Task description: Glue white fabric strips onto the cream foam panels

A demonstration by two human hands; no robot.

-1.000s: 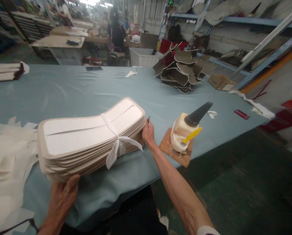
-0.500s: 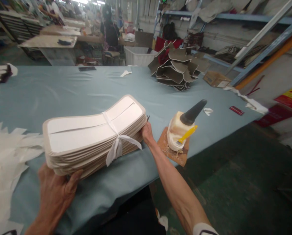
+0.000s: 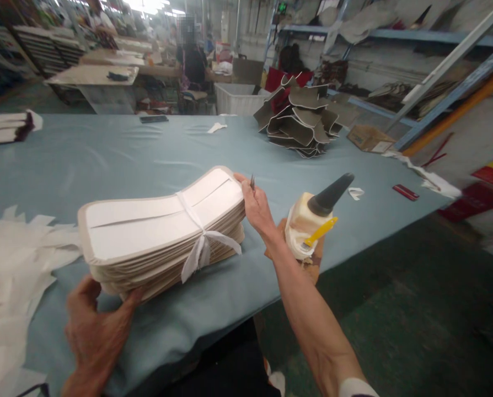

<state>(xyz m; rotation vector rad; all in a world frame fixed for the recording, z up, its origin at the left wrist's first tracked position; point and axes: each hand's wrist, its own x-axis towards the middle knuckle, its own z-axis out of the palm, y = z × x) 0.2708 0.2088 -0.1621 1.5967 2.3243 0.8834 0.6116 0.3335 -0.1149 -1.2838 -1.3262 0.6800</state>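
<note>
A thick stack of pale, cloth-edged panels (image 3: 159, 220) lies on the blue-green sheet, bound round the middle by a white fabric strip (image 3: 201, 242) knotted at the front. Each end of the top panel curves upward, and a dark slit runs along it. My left hand (image 3: 100, 331) grips the near left corner low down, thumb at the front and fingers round the end. At the right end, my right hand (image 3: 257, 207) has its fingers on the upper corner. Metal points of a small tool (image 3: 252, 182) poke up from that hand; the rest of it is hidden.
A glue container (image 3: 300, 226) with a black nozzle and a yellow brush (image 3: 321, 231) stands on a brown board, right. Pale strips (image 3: 15, 275) lie left. Dark panels (image 3: 300, 118) are heaped behind, near a cardboard box (image 3: 368, 138). The table edge slants along the right.
My right hand has risen from the lower right end of the stack to its upper corner. My left hand stays at the left corner, slightly lower. The view has shifted a little.
</note>
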